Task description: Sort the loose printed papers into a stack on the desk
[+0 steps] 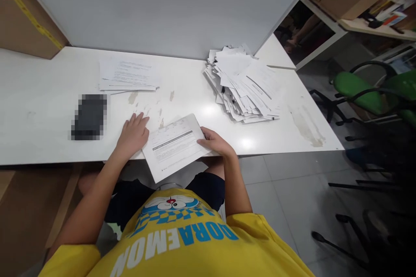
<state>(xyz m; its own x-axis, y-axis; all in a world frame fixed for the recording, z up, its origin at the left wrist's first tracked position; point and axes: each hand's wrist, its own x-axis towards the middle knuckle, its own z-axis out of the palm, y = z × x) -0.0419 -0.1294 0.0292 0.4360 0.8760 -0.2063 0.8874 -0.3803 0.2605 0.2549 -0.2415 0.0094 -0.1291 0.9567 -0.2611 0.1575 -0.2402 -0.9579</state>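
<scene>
A folded printed sheet of paper (173, 146) lies at the front edge of the white table (42, 112), partly overhanging it. My left hand (133, 133) rests flat on the table with fingers stretched out, touching the sheet's left edge. At the sheet's right edge, my right hand (214, 142) has its fingers curled onto the paper, gripping it.
A big loose heap of folded papers (245, 84) lies at the right rear of the table. A small flat stack of sheets (126, 75) sits at the rear middle, with a dark blurred object (89, 117) at the left. A grey partition (162, 4) stands behind. Green chairs (373, 91) stand at right, cardboard boxes (22, 21) at left.
</scene>
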